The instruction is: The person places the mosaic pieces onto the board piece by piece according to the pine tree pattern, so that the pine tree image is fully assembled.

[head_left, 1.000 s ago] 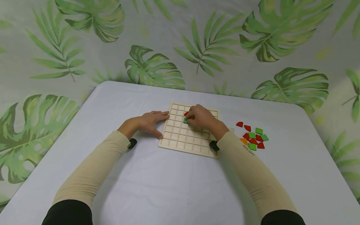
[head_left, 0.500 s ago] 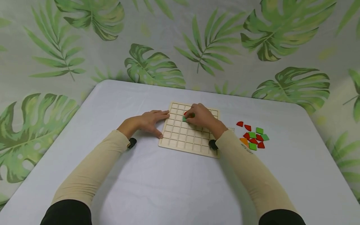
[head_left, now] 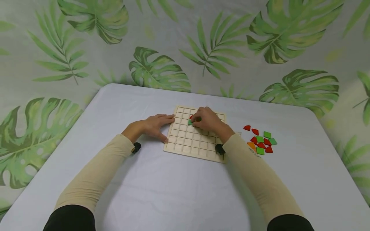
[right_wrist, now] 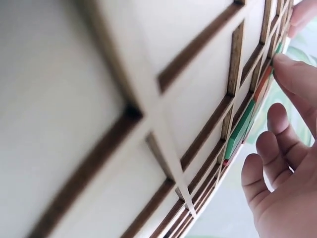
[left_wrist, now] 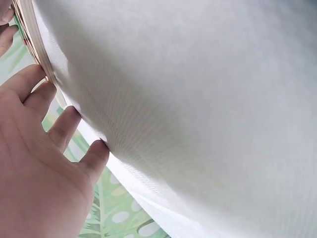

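A pale wooden grid board [head_left: 185, 141] lies on the white table. At its left edge my left hand [head_left: 153, 125] rests with spread fingers, thumb near the front corner; its fingertips [left_wrist: 34, 74] meet the board's side in the left wrist view. My right hand [head_left: 208, 120] is over the board's upper part, thumb and index finger pinching at a green square tile [head_left: 189, 122]. A red tile [head_left: 191, 117] shows just behind it. In the right wrist view, another green tile [right_wrist: 240, 129] and an orange-red one [right_wrist: 262, 85] sit in the grid; the other fingers [right_wrist: 253, 171] curl loosely.
Right of the board lie several loose tiles: red rounded ones [head_left: 255, 131], green squares [head_left: 267, 134] and an orange piece [head_left: 251, 146], some overlapping. Behind the table [head_left: 173, 186] hangs a leaf-patterned cloth [head_left: 214, 48]. Each wrist bears a small black camera [head_left: 220, 149].
The right hand's fingers shift only slightly around the green tile. The left hand stays at the board's edge, and the loose tiles lie as before.
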### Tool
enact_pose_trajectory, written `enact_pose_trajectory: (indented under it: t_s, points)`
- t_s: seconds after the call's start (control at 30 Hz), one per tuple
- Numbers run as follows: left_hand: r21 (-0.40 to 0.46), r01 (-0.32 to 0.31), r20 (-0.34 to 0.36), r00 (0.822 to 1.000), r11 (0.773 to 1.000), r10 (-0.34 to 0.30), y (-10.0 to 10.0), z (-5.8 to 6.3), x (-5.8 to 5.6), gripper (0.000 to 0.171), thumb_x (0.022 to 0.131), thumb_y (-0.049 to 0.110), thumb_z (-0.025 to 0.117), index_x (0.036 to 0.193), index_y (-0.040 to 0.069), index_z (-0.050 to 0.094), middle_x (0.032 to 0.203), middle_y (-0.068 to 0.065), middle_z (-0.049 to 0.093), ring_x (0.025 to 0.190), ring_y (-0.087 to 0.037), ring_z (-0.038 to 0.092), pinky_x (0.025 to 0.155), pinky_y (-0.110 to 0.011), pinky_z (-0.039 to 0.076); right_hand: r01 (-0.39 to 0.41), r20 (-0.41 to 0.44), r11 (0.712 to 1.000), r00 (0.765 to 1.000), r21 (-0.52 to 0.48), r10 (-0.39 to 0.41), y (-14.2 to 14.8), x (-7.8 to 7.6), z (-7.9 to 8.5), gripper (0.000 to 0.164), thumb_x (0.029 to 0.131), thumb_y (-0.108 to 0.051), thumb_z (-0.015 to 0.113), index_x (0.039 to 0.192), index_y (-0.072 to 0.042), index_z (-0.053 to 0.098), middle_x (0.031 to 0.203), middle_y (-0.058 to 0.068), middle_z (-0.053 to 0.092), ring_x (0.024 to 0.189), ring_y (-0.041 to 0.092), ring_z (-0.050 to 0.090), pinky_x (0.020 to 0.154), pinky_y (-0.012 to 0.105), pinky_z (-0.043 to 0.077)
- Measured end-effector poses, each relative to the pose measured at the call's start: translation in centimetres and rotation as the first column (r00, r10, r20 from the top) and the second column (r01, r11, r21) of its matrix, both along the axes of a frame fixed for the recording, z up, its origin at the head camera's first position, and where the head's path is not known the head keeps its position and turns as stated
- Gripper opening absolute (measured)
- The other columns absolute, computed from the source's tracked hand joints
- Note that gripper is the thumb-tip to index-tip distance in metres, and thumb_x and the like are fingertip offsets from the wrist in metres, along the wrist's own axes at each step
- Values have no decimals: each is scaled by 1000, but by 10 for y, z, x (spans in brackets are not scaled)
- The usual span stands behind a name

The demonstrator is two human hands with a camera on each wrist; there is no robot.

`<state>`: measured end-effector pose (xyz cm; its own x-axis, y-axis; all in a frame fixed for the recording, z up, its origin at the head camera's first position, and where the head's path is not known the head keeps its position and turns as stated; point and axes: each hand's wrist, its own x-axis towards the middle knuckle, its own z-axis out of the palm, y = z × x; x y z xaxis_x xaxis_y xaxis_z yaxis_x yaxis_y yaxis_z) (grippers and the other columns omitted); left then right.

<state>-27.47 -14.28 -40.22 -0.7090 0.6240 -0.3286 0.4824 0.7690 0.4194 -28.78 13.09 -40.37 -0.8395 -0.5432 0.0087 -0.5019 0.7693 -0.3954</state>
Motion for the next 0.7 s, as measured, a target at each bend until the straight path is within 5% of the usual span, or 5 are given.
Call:
enact_pose_trajectory:
  t_s: [0.4,0.7]
  points:
    - [-20,-10,5,1000,1000,10,1,1,-1,98,81,42,78,159,16,25,170,-2,12,156,-35,10,123,-60,17,0,61,997,998,-82,5,14,1,10,19,95,-16,64,107,-9,76,104,13,62,89,26,54,81,40,47]
    - [-29,-17,6,1000,999,17,4,1,0,98,81,42,78,159,16,25,170,-1,11,156,-35,10,122,-59,18,-28,-2,999,1000,30,28,45,4,44,24,96,-7,58,114,-7,74,112,14,66,101,32,56,88,46,46]
